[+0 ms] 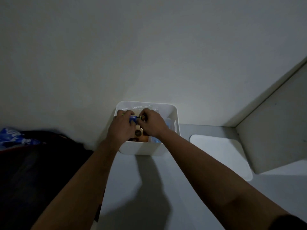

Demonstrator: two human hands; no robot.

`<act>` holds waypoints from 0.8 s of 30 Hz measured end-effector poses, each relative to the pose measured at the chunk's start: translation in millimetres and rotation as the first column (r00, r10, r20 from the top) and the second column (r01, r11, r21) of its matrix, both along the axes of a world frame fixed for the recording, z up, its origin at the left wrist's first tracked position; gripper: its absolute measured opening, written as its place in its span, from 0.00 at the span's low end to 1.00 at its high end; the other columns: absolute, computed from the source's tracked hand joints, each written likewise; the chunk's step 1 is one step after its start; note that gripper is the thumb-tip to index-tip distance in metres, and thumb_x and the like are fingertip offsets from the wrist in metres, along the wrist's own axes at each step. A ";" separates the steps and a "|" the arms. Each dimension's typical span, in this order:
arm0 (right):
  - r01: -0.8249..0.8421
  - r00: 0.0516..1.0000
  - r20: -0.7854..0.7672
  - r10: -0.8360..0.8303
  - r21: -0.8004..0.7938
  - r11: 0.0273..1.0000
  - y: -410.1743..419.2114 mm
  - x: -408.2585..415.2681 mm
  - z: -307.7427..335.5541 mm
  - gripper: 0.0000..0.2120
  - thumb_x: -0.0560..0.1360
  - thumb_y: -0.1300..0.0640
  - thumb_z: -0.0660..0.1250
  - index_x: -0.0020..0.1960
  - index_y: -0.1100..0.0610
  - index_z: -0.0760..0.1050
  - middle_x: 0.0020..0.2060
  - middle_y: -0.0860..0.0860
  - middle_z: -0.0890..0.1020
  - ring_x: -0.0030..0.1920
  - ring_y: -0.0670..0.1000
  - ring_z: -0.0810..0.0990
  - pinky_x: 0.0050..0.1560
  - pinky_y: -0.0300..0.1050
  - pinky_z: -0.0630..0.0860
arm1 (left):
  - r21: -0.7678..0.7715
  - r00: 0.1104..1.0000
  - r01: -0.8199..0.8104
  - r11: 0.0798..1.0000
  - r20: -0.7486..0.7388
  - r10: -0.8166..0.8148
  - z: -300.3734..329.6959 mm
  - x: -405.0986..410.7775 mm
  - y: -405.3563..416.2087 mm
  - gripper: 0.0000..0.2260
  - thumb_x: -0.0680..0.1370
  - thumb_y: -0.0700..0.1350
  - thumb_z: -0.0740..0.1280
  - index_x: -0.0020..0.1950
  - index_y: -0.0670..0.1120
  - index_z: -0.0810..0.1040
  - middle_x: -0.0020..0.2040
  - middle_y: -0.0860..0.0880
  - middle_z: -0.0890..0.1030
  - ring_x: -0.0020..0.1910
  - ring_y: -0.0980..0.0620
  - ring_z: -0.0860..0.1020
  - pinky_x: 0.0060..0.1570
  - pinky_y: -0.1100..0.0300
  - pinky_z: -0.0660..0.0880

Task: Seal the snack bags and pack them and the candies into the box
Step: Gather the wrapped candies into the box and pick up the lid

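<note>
A white plastic box [174, 112] stands on the table against the wall. Both of my hands are inside it. My left hand [122, 126] is closed on a small blue-wrapped candy [132, 119]. My right hand [152, 124] pinches a small dark candy [141, 117] right beside the blue one. Under the hands lie clear snack bags [141, 107] with brown round snacks [138, 133]. A bluish bag [169, 124] leans at the box's right side. The light is dim and details are hard to make out.
The white lid [221, 151] lies flat on the table right of the box. A pale panel [274, 130] rises at the far right. A dark bag [41, 163] fills the left side, with a blue-and-white patterned packet [13, 136] on top of it.
</note>
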State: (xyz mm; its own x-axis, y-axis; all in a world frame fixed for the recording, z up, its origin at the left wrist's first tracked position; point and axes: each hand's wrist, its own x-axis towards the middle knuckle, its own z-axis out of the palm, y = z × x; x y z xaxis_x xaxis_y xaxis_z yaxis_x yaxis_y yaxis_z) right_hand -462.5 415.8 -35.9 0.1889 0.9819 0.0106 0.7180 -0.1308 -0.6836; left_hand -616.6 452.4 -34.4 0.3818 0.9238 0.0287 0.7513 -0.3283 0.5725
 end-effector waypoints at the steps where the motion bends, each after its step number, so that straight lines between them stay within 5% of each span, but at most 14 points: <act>1: -0.009 1.000 -0.010 0.009 -0.081 0.997 6.0 -2.0 -0.9 0.16 0.78 0.47 0.69 0.61 0.55 0.75 0.53 0.56 0.82 0.51 0.56 0.81 0.49 0.48 0.76 | -0.071 0.998 0.008 0.997 -0.058 -0.012 -1.7 -3.6 6.0 0.20 0.80 0.46 0.65 0.72 0.49 0.72 0.69 0.41 0.71 0.63 0.37 0.77 0.62 0.46 0.76; 5: -0.016 1.000 0.001 0.016 -0.262 0.965 3.7 5.2 -12.4 0.26 0.80 0.48 0.67 0.74 0.57 0.67 0.66 0.60 0.79 0.64 0.60 0.79 0.62 0.51 0.75 | -0.092 0.975 0.006 0.996 -0.220 -0.026 -11.9 -14.7 6.8 0.25 0.78 0.47 0.68 0.75 0.48 0.70 0.71 0.40 0.71 0.67 0.34 0.72 0.65 0.43 0.72; 13: 0.262 0.963 -0.044 -0.266 -0.078 0.962 -51.7 91.7 -20.1 0.10 0.79 0.50 0.67 0.57 0.51 0.80 0.51 0.50 0.86 0.49 0.52 0.84 0.51 0.44 0.79 | 0.026 0.988 0.134 0.991 -0.075 -0.132 -5.9 74.5 -39.7 0.13 0.80 0.50 0.67 0.64 0.52 0.78 0.62 0.48 0.80 0.58 0.46 0.79 0.57 0.52 0.77; 19: 0.519 0.839 -0.081 -0.538 -0.176 0.837 -130.6 196.3 -46.9 0.06 0.74 0.52 0.68 0.48 0.50 0.82 0.41 0.47 0.86 0.46 0.51 0.85 0.51 0.47 0.81 | -0.123 0.939 0.337 0.934 -0.033 -0.343 -20.6 177.9 -110.3 0.15 0.78 0.52 0.66 0.64 0.53 0.78 0.63 0.50 0.78 0.63 0.46 0.77 0.59 0.52 0.74; 24: 0.604 0.754 -0.023 -0.656 -0.365 0.708 -200.5 280.4 -80.1 0.12 0.76 0.50 0.68 0.58 0.50 0.79 0.44 0.46 0.83 0.53 0.53 0.84 0.55 0.48 0.80 | -0.404 0.933 0.303 0.863 -0.058 -0.355 -69.1 235.8 -145.3 0.17 0.77 0.53 0.67 0.65 0.54 0.76 0.65 0.48 0.77 0.61 0.47 0.78 0.61 0.55 0.74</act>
